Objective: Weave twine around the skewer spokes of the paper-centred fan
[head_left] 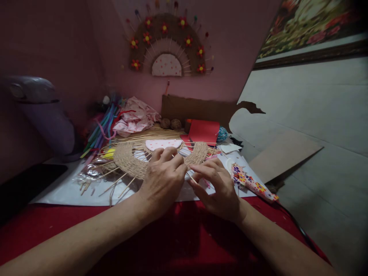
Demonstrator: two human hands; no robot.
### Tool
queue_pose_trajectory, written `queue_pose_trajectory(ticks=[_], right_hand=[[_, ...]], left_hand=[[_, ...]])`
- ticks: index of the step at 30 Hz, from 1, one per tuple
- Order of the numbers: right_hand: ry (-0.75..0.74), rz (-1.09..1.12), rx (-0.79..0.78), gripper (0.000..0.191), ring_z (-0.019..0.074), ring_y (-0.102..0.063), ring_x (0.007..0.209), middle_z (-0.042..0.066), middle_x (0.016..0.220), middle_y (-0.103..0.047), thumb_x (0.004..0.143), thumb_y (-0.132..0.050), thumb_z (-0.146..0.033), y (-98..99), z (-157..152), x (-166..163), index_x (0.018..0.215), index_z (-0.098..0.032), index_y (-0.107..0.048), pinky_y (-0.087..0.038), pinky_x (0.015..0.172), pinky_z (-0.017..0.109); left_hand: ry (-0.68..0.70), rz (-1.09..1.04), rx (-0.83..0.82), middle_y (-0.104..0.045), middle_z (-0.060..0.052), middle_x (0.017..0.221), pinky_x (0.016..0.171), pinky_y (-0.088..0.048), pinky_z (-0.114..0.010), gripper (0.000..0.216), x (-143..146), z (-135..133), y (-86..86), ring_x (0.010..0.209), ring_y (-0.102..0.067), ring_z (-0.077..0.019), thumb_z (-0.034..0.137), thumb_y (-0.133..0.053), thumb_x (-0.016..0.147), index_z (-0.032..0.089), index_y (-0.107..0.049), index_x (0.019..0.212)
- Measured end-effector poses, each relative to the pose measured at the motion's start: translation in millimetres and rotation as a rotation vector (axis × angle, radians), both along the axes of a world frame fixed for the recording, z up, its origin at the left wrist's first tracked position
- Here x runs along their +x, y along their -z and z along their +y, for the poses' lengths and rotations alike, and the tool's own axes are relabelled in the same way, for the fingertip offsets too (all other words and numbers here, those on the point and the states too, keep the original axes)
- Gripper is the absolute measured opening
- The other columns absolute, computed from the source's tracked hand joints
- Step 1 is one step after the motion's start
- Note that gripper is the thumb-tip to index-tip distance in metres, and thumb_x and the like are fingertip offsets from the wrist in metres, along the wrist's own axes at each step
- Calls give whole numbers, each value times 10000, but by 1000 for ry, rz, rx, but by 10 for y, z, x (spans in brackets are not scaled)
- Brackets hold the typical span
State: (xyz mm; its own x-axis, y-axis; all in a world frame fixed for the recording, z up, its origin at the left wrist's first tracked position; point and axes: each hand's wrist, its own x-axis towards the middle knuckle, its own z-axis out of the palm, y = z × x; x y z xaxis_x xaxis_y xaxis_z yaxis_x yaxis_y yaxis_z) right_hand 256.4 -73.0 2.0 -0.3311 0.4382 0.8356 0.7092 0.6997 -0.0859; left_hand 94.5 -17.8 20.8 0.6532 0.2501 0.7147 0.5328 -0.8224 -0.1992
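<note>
A half-circle of twine woven over thin wooden sticks point(129, 161) lies on a white sheet, its sticks fanning outward. At its centre sits a white half-disc with red dots point(163, 144). My left hand point(166, 178) is closed over the lower middle of the woven band, hiding that part. Just right of it, my right hand point(217, 188) has its thumb and fingers curled around the end of a stick point(191, 177) that sticks out from the band. Any twine between the fingers is too small to make out.
Pipe cleaners point(100, 126), crumpled dotted cloth point(138, 117), twine balls point(175, 124) and red card point(203, 131) lie behind. A flower-patterned glue gun point(253, 182) is at right. A black phone-like slab point(37, 184) lies left. A finished-looking half-circle decoration point(164, 27) hangs on the wall.
</note>
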Motion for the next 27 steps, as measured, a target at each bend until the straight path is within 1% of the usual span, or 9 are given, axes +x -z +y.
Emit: queue_pose_trajectory(ticks=[6, 9, 13, 17, 19, 22, 27], right_hand=[[9, -12, -9, 425, 156, -532, 699, -18, 719, -609, 786, -558, -113, 17, 2, 10, 1181, -228, -449, -376, 745, 365], [7, -17, -10, 433, 159, -532, 695, -16, 718, -613, 780, -560, -108, 21, 7, 12, 1182, -225, -446, -378, 744, 367], [3, -15, -10, 442, 153, -533, 683, -18, 718, -614, 778, -561, -109, 25, 17, 7, 1187, -231, -444, -382, 738, 357], [-10, -18, -8, 435, 152, -534, 687, -19, 718, -612, 785, -553, -116, 33, 19, 4, 1190, -233, -444, -386, 737, 350], [-12, -22, -6, 431, 155, -532, 691, -17, 717, -611, 785, -552, -115, 34, 18, 3, 1186, -230, -445, -388, 735, 353], [-11, -20, -1, 427, 158, -528, 699, -11, 719, -610, 779, -559, -105, 34, 13, 1, 1176, -218, -451, -388, 746, 363], [-18, -15, -13, 441, 165, -531, 711, -11, 723, -608, 783, -546, -96, 34, 9, -7, 1193, -217, -440, -393, 747, 366]], left_hand=[[2, 1, -34, -619, -49, 756, 780, -372, -418, 160, -4, 1, 5, 900, -483, -251, 255, -547, 822, 175, -590, 691], [-25, 3, -52, -621, -54, 768, 764, -370, -424, 148, -6, 10, 7, 891, -481, -259, 262, -574, 802, 176, -578, 680], [-53, -17, -74, -620, -68, 776, 760, -373, -432, 164, -2, 29, 16, 909, -479, -279, 312, -628, 756, 172, -569, 693], [-68, 15, -75, -618, -74, 767, 749, -371, -431, 115, 3, 31, 23, 893, -482, -278, 248, -609, 763, 170, -581, 685], [-64, 32, -71, -618, -73, 771, 758, -369, -432, 109, 4, 26, 21, 901, -482, -276, 223, -586, 780, 168, -589, 687], [-44, 27, -68, -614, -67, 763, 780, -367, -433, 151, 1, 19, 15, 921, -482, -273, 238, -561, 806, 167, -586, 675], [-9, 19, -92, -610, -53, 731, 798, -366, -435, 161, -5, 11, 8, 926, -486, -263, 236, -580, 796, 167, -592, 651]])
